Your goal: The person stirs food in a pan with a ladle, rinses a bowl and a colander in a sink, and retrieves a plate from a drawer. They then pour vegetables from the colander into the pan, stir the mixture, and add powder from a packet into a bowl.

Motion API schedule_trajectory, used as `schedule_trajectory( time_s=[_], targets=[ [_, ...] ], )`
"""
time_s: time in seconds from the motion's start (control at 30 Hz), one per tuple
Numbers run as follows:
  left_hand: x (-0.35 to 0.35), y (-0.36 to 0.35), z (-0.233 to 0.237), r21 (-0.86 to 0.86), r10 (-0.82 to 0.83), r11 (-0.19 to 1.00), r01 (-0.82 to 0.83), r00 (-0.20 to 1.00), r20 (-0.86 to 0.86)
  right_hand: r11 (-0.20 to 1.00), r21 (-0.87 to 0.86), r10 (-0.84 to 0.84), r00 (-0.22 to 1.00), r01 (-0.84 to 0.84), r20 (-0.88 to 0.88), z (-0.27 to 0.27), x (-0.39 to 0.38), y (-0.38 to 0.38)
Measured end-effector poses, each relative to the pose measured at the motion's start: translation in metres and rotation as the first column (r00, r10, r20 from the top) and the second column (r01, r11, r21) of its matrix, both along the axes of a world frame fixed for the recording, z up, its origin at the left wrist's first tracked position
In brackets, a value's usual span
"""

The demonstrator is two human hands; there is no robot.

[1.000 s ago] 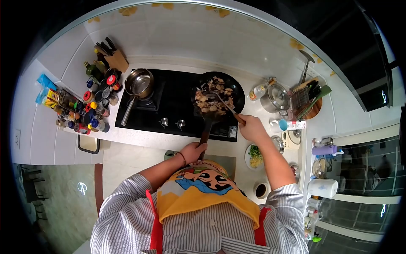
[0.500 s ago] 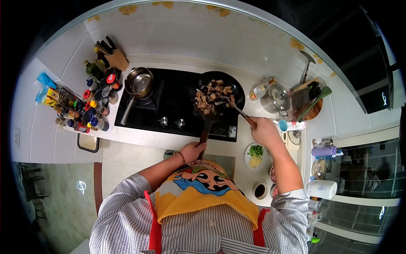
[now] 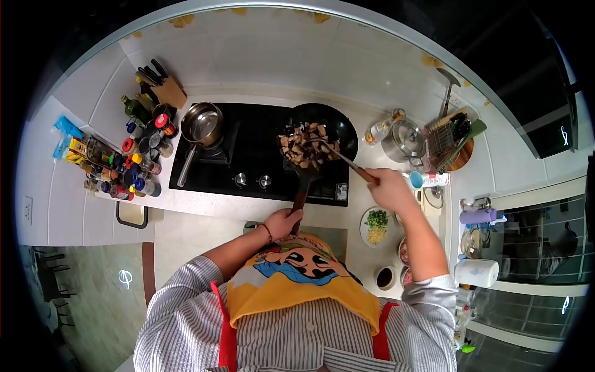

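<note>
Black wok (image 3: 341,124): my left hand (image 3: 284,221) clamps its handle (image 3: 300,199), best held steady. My right hand (image 3: 389,189) grips the spatula (image 3: 344,160); slide it under the food (image 3: 304,149), turning gently.

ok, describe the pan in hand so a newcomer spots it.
On the black cooktop, take the right burner. The wok there is black, full of brown pieces, spatula in it, handle in the left hand; the saucepan on its left is shiny steel.
</note>
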State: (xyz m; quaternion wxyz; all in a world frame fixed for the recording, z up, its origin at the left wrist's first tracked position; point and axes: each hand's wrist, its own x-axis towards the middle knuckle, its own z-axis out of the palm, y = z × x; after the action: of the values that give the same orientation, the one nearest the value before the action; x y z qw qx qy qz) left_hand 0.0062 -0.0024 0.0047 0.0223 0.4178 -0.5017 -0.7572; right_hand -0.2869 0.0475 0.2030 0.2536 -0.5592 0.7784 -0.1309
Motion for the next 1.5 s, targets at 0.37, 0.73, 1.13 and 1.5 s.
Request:
schedule_trajectory(
  time_s=[0.37, 0.73, 1.13, 1.5],
  targets=[
    [0.0, 0.002, -0.002, 0.03, 0.019, 0.999, -0.019, 1.0, -0.008, 0.998, -0.06, 0.015, 0.988, -0.025, -0.157, -0.057, -0.002, -0.019],
    [0.001, 0.0, -0.013, -0.019, -0.01, 1.0, 0.009, 0.999, -0.033, 0.998, 0.031, -0.054, 0.998, 0.054, -0.013, -0.064, -0.009, -0.013],
    [-0.003, 0.0, -0.012, 0.019, -0.013, 1.0, 0.014, 0.999, -0.052, 0.998, -0.033, 0.055, 0.993, -0.058, -0.108, 0.013, -0.008, 0.011],
    [0.006, -0.006, -0.016, -0.008, 0.023, 1.0, -0.023, 0.999, -0.027, 0.995, -0.098, 0.018, 0.986, -0.034, -0.166, -0.059, 0.001, 0.002]
  ],
)
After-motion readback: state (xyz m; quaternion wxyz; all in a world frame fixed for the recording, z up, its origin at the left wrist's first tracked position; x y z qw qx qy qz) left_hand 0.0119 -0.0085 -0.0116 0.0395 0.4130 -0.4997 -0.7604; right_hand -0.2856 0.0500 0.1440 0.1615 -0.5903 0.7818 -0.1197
